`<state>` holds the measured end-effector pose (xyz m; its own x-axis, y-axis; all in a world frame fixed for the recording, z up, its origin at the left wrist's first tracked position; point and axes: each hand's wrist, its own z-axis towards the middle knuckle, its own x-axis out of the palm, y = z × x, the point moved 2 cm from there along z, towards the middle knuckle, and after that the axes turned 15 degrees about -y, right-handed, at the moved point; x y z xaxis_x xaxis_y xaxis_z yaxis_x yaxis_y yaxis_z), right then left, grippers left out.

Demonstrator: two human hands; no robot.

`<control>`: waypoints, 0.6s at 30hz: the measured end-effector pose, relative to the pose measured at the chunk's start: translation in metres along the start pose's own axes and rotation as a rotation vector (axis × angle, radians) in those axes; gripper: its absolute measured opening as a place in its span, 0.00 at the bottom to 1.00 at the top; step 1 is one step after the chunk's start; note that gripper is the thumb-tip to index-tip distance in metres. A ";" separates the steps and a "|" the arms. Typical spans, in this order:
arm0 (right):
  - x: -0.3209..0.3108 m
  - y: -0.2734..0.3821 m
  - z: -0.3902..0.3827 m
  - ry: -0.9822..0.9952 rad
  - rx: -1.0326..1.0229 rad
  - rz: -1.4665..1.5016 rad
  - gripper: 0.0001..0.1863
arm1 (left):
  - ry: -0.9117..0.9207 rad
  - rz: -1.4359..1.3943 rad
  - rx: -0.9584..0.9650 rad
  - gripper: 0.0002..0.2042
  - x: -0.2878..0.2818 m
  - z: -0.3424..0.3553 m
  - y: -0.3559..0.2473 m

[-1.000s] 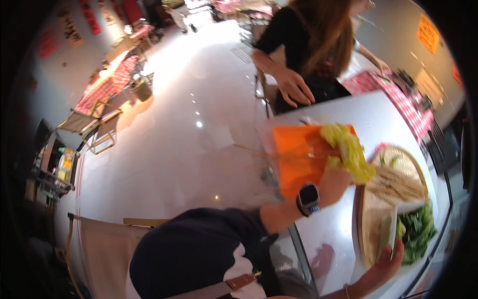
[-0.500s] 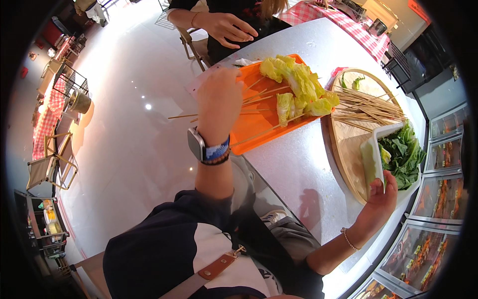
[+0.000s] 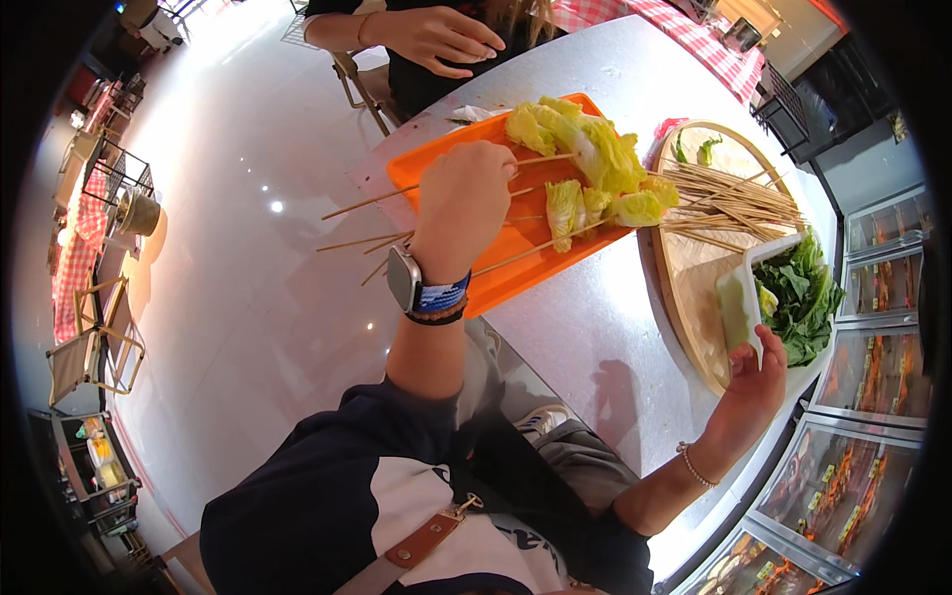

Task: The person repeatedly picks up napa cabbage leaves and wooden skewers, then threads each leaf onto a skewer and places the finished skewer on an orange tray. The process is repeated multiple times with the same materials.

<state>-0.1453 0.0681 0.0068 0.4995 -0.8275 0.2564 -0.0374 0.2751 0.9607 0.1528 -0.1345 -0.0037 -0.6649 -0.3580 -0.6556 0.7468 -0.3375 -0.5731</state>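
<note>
My left hand, with a watch at the wrist, is closed on a bamboo skewer over the orange tray. Pale yellow lettuce is skewered and piled on the tray's right part, with several sticks jutting out leftward. My right hand grips the near end of a white container full of dark leafy greens. The container rests on a round woven tray, where loose skewers lie in a heap.
Another person's hand is across the metal table from me. A checked-cloth table stands behind. Glass-topped cases line the right; chairs and a shelf rack are at the left.
The view has swung down toward the table. My left hand has moved from the lettuce to the tray's left part, and since a half second ago has shifted slightly right along with a skewer.
</note>
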 end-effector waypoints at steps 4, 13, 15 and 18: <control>0.002 0.001 -0.002 0.019 0.001 0.004 0.15 | -0.022 -0.115 -0.021 0.09 -0.005 0.003 -0.004; 0.002 0.006 -0.004 -0.008 0.006 0.002 0.15 | -0.083 -0.448 -0.085 0.08 -0.020 0.007 -0.009; 0.000 0.007 -0.003 -0.017 0.017 0.000 0.15 | -0.157 -0.432 -0.084 0.08 -0.025 0.007 -0.010; 0.000 0.007 -0.003 -0.019 0.016 0.010 0.15 | -0.294 -0.555 -0.099 0.08 -0.027 0.006 -0.012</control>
<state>-0.1429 0.0718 0.0133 0.4828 -0.8339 0.2673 -0.0562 0.2751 0.9598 0.1616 -0.1264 0.0238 -0.9196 -0.3815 -0.0935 0.2782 -0.4645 -0.8407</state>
